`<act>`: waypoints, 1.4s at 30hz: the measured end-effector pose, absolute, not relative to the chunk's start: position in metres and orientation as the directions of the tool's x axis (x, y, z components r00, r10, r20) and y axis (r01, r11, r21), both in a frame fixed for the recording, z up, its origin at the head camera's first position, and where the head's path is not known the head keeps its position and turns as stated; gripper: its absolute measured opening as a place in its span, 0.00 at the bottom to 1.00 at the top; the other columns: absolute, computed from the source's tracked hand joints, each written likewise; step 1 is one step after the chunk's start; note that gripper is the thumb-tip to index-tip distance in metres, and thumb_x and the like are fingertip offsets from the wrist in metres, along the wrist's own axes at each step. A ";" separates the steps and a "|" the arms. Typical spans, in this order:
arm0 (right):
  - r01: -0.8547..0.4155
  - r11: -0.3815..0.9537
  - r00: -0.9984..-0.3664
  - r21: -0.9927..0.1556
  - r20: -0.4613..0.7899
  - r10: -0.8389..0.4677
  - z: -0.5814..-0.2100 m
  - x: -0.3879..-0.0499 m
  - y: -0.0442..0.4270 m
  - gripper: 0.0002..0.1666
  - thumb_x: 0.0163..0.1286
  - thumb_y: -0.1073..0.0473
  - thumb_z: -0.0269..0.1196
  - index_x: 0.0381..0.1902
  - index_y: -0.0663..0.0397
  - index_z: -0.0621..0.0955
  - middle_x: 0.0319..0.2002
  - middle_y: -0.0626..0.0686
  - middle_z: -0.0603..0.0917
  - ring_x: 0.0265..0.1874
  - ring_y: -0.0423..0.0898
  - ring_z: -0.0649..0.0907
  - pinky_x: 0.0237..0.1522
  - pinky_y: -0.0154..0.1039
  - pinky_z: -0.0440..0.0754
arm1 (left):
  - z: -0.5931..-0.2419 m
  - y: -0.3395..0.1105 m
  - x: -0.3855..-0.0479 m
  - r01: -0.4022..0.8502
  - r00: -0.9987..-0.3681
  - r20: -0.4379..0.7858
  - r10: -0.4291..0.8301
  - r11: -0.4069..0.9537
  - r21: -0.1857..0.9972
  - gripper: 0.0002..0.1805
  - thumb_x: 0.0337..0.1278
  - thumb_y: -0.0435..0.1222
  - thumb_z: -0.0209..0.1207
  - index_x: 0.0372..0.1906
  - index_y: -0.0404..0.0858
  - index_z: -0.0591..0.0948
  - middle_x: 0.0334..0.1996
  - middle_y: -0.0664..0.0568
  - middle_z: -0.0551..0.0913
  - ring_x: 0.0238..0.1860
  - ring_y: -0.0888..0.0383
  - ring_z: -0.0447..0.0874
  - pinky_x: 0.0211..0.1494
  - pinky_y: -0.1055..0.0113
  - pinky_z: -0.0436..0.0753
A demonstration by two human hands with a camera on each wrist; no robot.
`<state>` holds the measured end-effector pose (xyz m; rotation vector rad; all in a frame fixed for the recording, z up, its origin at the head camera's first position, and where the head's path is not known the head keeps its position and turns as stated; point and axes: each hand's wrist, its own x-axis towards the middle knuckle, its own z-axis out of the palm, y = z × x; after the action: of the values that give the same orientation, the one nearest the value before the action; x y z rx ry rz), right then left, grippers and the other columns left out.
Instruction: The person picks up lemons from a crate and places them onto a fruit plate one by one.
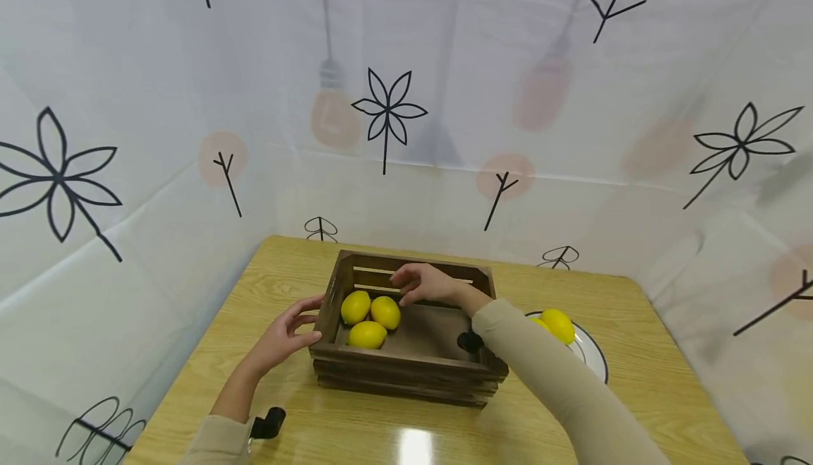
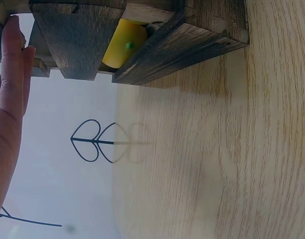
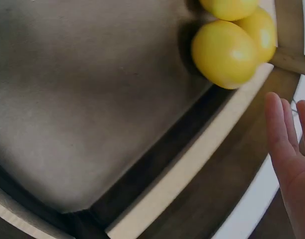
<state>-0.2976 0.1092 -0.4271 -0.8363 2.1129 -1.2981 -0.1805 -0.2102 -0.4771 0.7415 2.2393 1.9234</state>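
A dark wooden crate (image 1: 406, 358) stands on the table, with three yellow lemons gathered at its left end: one at the back left (image 1: 356, 308), another beside it (image 1: 385, 313) and a third in front (image 1: 367, 335). My left hand (image 1: 286, 338) touches the crate's left end with fingers extended; the left wrist view shows it along the slats, where a lemon (image 2: 125, 45) appears through a gap. Above the crate's inside, just right of the lemons, my right hand (image 1: 432, 285) hangs with loosely bent fingers and nothing in them. Its fingers look apart from the lemons in the right wrist view.
A white plate with a dark rim (image 1: 595, 359) sits right of the crate, partly behind my right sleeve (image 1: 546, 380), and carries lemons (image 1: 558, 326). The wooden table (image 1: 298, 260) meets a patterned white cloth (image 1: 406, 197) at the back and sides.
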 end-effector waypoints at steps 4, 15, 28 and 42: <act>-0.276 0.403 -0.640 -0.873 -0.146 -0.754 -0.434 -0.298 0.105 0.28 0.59 0.72 0.64 0.57 0.71 0.70 0.57 0.66 0.71 0.54 0.65 0.72 0.48 0.42 0.78 | -0.477 -0.210 -0.181 0.291 -0.877 0.233 0.420 0.079 0.954 0.32 0.60 0.28 0.56 0.69 0.35 0.60 0.64 0.36 0.60 0.59 0.35 0.63 0.48 0.64 0.79; -0.312 0.511 -0.604 -0.801 -0.249 -0.757 -0.451 -0.296 0.090 0.32 0.56 0.75 0.64 0.60 0.70 0.69 0.60 0.65 0.68 0.59 0.61 0.69 0.58 0.50 0.69 | -0.477 -0.209 -0.181 0.286 -0.880 0.232 0.415 0.072 0.956 0.32 0.60 0.27 0.57 0.68 0.34 0.60 0.64 0.36 0.61 0.59 0.35 0.63 0.49 0.64 0.79; -0.273 0.640 -0.663 -0.718 -0.341 -0.666 -0.463 -0.295 0.080 0.32 0.53 0.69 0.69 0.57 0.59 0.72 0.55 0.58 0.70 0.56 0.55 0.69 0.56 0.50 0.69 | -0.479 -0.211 -0.182 0.275 -0.884 0.218 0.413 0.081 0.958 0.32 0.60 0.29 0.57 0.69 0.37 0.61 0.65 0.38 0.60 0.60 0.36 0.62 0.49 0.63 0.78; -0.365 0.666 -0.653 -0.650 -0.332 -0.681 -0.470 -0.294 0.079 0.31 0.49 0.68 0.72 0.51 0.57 0.73 0.55 0.55 0.69 0.55 0.52 0.68 0.56 0.47 0.68 | -0.479 -0.210 -0.182 0.276 -0.887 0.218 0.407 0.090 0.957 0.32 0.60 0.29 0.57 0.68 0.37 0.61 0.64 0.38 0.61 0.59 0.36 0.63 0.49 0.63 0.78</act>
<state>-0.2940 0.0785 -0.4704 -0.8060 2.3142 -0.7353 -0.1824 -0.2105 -0.4786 0.7054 2.2410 1.9270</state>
